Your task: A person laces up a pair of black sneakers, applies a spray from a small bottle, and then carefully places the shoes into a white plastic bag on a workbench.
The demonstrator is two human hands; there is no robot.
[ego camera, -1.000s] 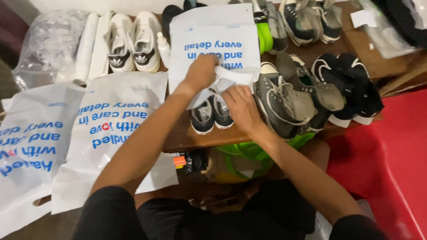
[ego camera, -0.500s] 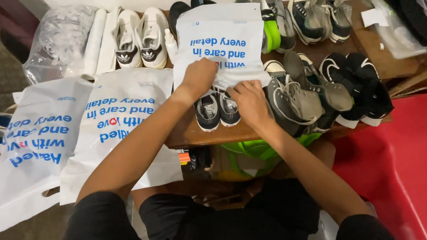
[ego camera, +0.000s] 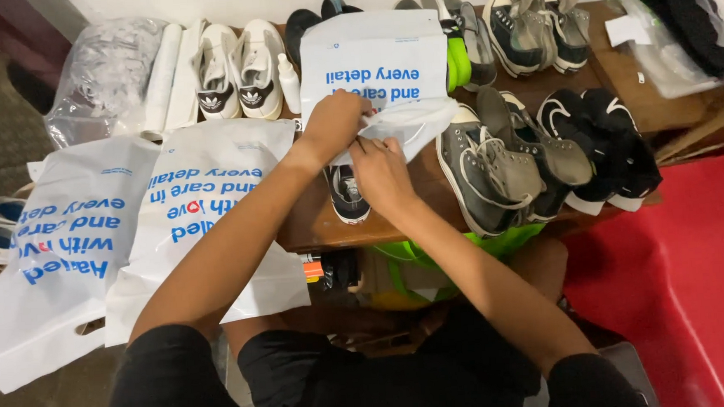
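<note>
- White plastic bags (ego camera: pixel 124 232) with blue print, laid flat at nine o'clock, overlapping, handles hanging off the wooden bench (ego camera: pixel 313 222).
- Left hand (ego camera: pixel 333 124), fingers pinched together on the mouth of a white bag (ego camera: pixel 376 71), lifting its edge.
- Right hand (ego camera: pixel 384 176), clamped on the same rim just beside, spreading it open above a dark sneaker (ego camera: pixel 347 194).
- Grey high-tops (ego camera: pixel 492 172) at three o'clock, paired, toes forward.

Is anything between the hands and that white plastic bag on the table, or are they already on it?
Nothing visible stands between them. The left hand and the right hand both already pinch the mouth of the white plastic bag. A dark sneaker lies just below the hands, partly hidden by the right one.
</note>
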